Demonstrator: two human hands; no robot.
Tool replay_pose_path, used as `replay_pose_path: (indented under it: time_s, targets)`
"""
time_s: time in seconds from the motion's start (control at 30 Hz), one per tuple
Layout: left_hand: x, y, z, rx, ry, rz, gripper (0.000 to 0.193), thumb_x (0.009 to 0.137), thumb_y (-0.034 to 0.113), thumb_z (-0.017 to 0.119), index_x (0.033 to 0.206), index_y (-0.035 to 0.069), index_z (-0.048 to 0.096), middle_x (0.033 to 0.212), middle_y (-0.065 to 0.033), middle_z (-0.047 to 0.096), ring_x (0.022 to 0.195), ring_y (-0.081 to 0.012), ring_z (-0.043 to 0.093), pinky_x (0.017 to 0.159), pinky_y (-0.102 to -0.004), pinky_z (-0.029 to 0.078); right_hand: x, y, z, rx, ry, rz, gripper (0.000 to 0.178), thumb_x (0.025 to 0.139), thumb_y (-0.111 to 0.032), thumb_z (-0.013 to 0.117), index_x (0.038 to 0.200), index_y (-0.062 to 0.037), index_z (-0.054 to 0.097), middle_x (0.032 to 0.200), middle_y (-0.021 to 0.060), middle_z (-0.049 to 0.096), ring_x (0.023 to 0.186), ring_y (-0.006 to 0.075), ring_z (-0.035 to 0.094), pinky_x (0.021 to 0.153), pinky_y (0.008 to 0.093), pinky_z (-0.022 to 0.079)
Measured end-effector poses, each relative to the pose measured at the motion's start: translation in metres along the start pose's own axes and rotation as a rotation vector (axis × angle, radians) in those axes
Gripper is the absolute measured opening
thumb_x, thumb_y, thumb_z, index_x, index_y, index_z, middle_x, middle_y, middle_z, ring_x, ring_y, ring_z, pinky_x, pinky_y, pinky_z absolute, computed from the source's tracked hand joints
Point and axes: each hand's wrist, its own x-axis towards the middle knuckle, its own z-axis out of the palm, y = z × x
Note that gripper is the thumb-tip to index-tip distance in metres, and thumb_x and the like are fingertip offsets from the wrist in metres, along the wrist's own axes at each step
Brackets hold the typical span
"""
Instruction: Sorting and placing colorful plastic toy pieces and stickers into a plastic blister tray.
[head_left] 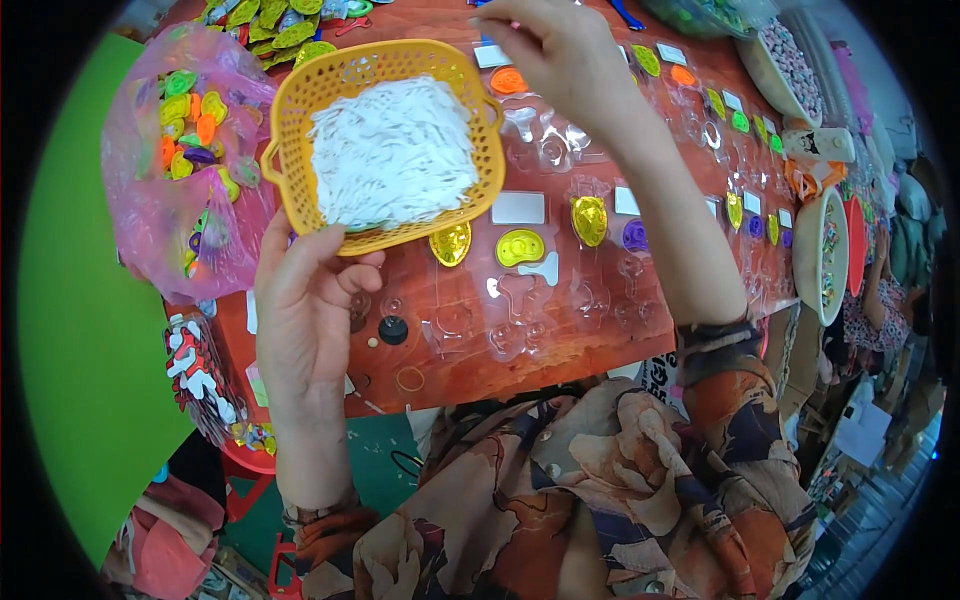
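My left hand (308, 290) grips the near left edge of a yellow plastic basket (293, 135), with the thumb over the rim. The basket is tilted and holds a heap of small white pieces (395, 150). Beyond its right side my right hand (565, 65) hangs over the table, fingers bent and pressed together; whatever they hold is too small to name. Clear plastic blister trays (548, 140) lie below it in rows. Some trays carry a white card (518, 208), a yellow toy piece (520, 247), a shiny gold piece (590, 220) or an orange piece (509, 80).
A pink plastic bag (135, 190) of colourful toy parts lies at the left, with yellow-green pieces (290, 25) behind. Cream bowls of small parts (822, 255) stand at the right. A black round object (393, 330) and a rubber band (410, 379) lie near the table's front edge.
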Motion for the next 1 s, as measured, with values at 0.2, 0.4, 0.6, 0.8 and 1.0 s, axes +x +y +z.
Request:
replay_pose_path:
  time_s: [0.2, 0.4, 0.6, 0.8, 1.0]
  targets:
    - [-0.009, 0.001, -0.011, -0.027, 0.059, 0.042, 0.045, 0.091, 0.001, 0.059, 0.134, -0.001, 0.045, 0.108, -0.0168, 0.067, 0.078, -0.0236, 0.07, 0.058, -0.0289, 0.059, -0.016, 0.078, 0.03, -0.442, -0.236, 0.03, 0.018, 0.093, -0.017, 0.06, 0.101, -0.0048, 0.07, 0.097, 0.0131, 0.067, 0.092, 0.0342, 0.066, 0.078, 0.0448, 0.053]
    - [-0.017, 0.0, -0.009, -0.046, 0.059, 0.051, 0.048, 0.09, 0.001, 0.059, 0.136, -0.002, 0.041, 0.109, -0.0176, 0.067, 0.078, -0.0249, 0.07, 0.058, -0.0297, 0.06, -0.011, 0.038, 0.011, -0.075, -0.038, 0.181, 0.018, 0.093, -0.015, 0.063, 0.105, -0.0041, 0.072, 0.099, 0.0124, 0.07, 0.086, 0.0295, 0.068, 0.075, 0.0372, 0.054]
    - [-0.01, -0.006, 0.0, -0.076, -0.022, 0.018, 0.054, 0.091, 0.0, 0.058, 0.139, -0.003, 0.035, 0.113, -0.0182, 0.064, 0.079, -0.0251, 0.07, 0.058, -0.0295, 0.06, -0.017, -0.082, 0.016, -0.174, -0.422, -0.1, 0.017, 0.088, -0.017, 0.068, 0.097, -0.003, 0.069, 0.091, 0.0118, 0.065, 0.08, 0.0318, 0.067, 0.068, 0.0413, 0.053]
    - [-0.007, -0.005, -0.001, -0.074, -0.022, 0.024, 0.053, 0.091, 0.0, 0.057, 0.14, -0.003, 0.034, 0.113, -0.0189, 0.064, 0.078, -0.0256, 0.071, 0.058, -0.03, 0.06, -0.014, -0.09, 0.021, -0.272, -0.501, -0.097, 0.014, 0.088, -0.015, 0.065, 0.096, -0.0037, 0.067, 0.097, 0.0118, 0.064, 0.083, 0.0339, 0.066, 0.067, 0.0446, 0.053]
    - [-0.018, 0.007, -0.023, -0.07, 0.032, 0.04, 0.051, 0.091, -0.001, 0.057, 0.138, -0.002, 0.037, 0.111, -0.0189, 0.064, 0.079, -0.0266, 0.071, 0.058, -0.0299, 0.06, -0.008, -0.096, 0.033, -0.058, -0.462, -0.16, 0.013, 0.08, -0.005, 0.064, 0.092, -0.0001, 0.066, 0.091, 0.0155, 0.064, 0.086, 0.0359, 0.067, 0.071, 0.0451, 0.055]
